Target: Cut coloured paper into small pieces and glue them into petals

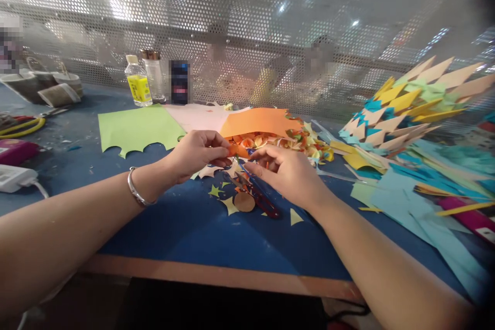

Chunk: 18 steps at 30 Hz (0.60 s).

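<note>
From the head camera I see both my hands over the blue table (185, 232), meeting just in front of a heap of paper.

My left hand (197, 154) is pinched shut, thumb and fingers closed on one small orange piece (238, 150), held a little above the table between the two hands. One bracelet (135, 190) sits on that wrist.

My right hand (288, 171) is half open, fingers loosely bent, its tips just beside the orange piece; I cannot tell whether they touch it.

Under the right hand lies one pair of scissors (263, 201) with red handles, flat on the table. One brown disc (244, 202) lies touching them on the left. Around it I count three yellow scraps (230, 207), two star-like, one a triangle.

Behind my hands three sheets lie side by side: a green sheet (137, 126) with a cut edge, a pale sheet (197, 116) and an orange sheet (259, 122). A pile of curled bits (311, 145) lies just right of the orange sheet.

Far right stands one big stack of pointed pieces (406, 105), with turquoise offcuts (410, 201) spread in front of it.

At the back stand one bottle (138, 82) with a yellow label, one jar (154, 80) and one dark can (180, 81), close together against the perforated screen (270, 26).

Far left I see one yellow-handled tool (23, 125) and one white plug (13, 178).
</note>
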{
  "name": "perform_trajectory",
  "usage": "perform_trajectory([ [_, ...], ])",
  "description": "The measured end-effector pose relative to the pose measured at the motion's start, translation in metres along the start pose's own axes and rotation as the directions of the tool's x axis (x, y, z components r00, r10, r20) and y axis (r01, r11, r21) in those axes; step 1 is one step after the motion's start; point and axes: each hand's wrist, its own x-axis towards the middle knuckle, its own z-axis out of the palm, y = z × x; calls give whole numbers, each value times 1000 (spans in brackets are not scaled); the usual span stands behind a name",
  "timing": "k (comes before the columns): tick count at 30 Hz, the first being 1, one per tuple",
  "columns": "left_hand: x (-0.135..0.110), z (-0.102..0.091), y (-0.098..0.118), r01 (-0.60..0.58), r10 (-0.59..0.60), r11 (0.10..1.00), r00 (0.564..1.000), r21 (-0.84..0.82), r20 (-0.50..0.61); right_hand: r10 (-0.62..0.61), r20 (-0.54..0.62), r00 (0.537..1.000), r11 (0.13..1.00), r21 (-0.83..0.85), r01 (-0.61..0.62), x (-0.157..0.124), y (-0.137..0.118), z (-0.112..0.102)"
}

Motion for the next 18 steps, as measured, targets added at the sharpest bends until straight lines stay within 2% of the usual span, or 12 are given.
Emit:
perform_trajectory([
  [10,-6,8,0,19,-18,1000,1000,-23,20,-165,-18,986,986,-35,164,-2,-7,8],
  [18,-10,8,0,84,-62,986,987,-144,150,-224,-31,974,975,-13,224,-2,-8,6],
])
